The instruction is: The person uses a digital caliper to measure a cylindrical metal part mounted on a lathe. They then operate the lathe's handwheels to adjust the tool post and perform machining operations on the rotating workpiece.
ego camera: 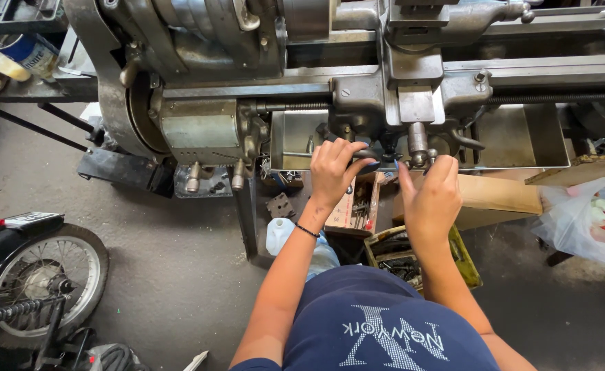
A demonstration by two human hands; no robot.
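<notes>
Handwheel (368, 156) on the lathe carriage apron (412, 103): I am gripping its black rim with my left hand (335, 168); my right hand (431, 196) is pinching the neighbouring metal knob (423, 158); both seem stiff, oily, best held firmly.

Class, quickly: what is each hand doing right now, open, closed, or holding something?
Left hand: closed around a dark handwheel handle on the lathe carriage.
Right hand: fingers pinched on a small metal crank handle.
</notes>
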